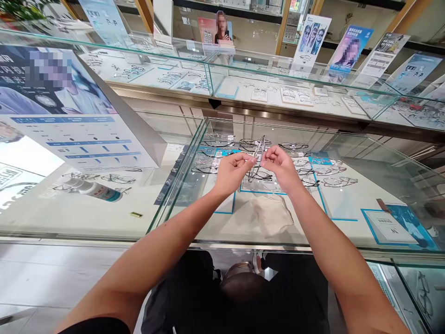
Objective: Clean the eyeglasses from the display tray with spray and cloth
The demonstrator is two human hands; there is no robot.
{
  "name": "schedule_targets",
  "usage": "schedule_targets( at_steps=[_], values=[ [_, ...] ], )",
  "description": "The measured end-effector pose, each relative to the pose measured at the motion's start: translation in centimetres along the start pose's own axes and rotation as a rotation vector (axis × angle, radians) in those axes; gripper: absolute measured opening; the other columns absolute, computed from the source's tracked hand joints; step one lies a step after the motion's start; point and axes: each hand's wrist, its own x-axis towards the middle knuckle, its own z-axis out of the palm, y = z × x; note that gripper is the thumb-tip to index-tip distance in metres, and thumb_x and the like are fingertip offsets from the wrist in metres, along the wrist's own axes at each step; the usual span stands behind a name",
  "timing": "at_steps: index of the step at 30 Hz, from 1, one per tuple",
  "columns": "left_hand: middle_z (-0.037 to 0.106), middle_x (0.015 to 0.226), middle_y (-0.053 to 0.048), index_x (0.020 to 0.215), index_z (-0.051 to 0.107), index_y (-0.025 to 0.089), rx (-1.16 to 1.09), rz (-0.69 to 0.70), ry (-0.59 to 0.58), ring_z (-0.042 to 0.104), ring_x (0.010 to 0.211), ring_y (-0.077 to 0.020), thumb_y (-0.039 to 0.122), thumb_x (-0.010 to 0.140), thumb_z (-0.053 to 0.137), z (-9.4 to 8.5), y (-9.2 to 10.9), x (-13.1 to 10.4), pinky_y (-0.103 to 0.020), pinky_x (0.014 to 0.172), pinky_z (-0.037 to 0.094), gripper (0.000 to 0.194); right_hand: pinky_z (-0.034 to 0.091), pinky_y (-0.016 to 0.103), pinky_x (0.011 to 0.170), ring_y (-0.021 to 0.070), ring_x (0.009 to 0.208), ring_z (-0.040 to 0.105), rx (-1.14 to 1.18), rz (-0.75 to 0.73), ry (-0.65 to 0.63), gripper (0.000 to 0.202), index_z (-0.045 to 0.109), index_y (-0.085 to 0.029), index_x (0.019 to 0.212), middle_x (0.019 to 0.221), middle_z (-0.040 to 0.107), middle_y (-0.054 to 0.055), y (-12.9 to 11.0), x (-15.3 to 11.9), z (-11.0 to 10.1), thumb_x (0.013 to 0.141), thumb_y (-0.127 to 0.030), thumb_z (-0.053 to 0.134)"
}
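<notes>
Black trousers [239,297] occupy the bottom centre of the frame, between two bare forearms that reach over a glass-topped display counter [208,232]. Just beyond the counter's near edge, right of centre, lies a crumpled beige cloth [273,215]. At lower right is a blue-bordered card [391,227]; its dark print is too small to read. At lower left of centre lies a small yellowish piece [136,214], and farther left a white spray bottle [93,189] on its side, its blue-green label bearing white characters that cannot be made out. At the centre of the frame, above the counter, is a thin pair of eyeglasses [259,150], tilted steeply. The left hand [233,171] pinches it between thumb and fingertips; the right hand [281,168] pinches it from the other side, fingers curled. Around and beyond them, rows of spectacle frames [340,182] are laid out in the counter. At left stands a large tent card [93,132] with Chinese lettering and blue-headed table rows, the text mostly illegible. Beside it, at the left edge, a bright panel [24,176] carries dark lettering, not clearly readable. Farther back, a second glass case [257,111] with a metallic edge crosses the frame. On it at upper right stand a white placard [301,56] and a blue-and-pink one [363,39], whose white Chinese heading is too small to transcribe. A pink placard [205,25] with printed text stands at upper centre.
</notes>
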Motion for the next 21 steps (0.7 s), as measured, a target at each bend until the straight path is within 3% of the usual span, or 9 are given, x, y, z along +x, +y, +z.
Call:
schedule_targets(
  at_steps=[12,15,18,21],
  values=[
    [0.030,0.057,0.007,0.084,0.078,0.022,0.030,0.009,-0.043,0.026,0.057,-0.0112,0.054,0.085,0.085,-0.05,-0.11,-0.09,-0.031,0.062,0.024,0.033,0.046,0.031,0.076,0.0159,0.078,0.055,-0.040,0.007,0.007,0.038,0.056,-0.026,0.085,0.082,0.062,-0.003,0.20,0.12,-0.03,0.069,-0.035,0.089],
    [0.044,0.063,0.004,0.082,0.077,0.022,0.042,0.044,-0.044,0.039,0.062,-0.0130,0.049,0.085,0.084,-0.02,0.03,0.00,-0.031,0.064,0.032,0.028,0.047,0.032,0.076,0.0161,0.078,0.055,-0.046,0.000,0.002,0.037,0.055,-0.026,0.085,0.082,0.062,-0.003,0.32,0.19,-0.11,0.070,-0.035,0.087],
    [0.066,0.084,-0.004,0.080,0.077,0.022,0.069,0.097,-0.030,0.058,0.081,-0.0179,0.044,0.085,0.083,-0.02,0.14,0.16,-0.032,0.072,0.043,0.023,0.047,0.032,0.076,0.0161,0.078,0.055,-0.049,-0.007,0.002,0.036,0.056,-0.026,0.085,0.082,0.061,-0.003,0.34,0.22,-0.18,0.069,-0.032,0.087],
    [0.074,0.096,-0.006,0.081,0.077,0.022,0.066,0.097,-0.044,0.066,0.094,-0.0209,0.041,0.086,0.081,-0.06,0.08,0.28,-0.033,0.078,0.048,0.020,0.046,0.031,0.076,0.0158,0.078,0.055,-0.044,-0.011,0.002,0.034,0.056,-0.026,0.083,0.081,0.061,-0.003,0.34,0.25,-0.24,0.069,-0.029,0.087]
  ],
)
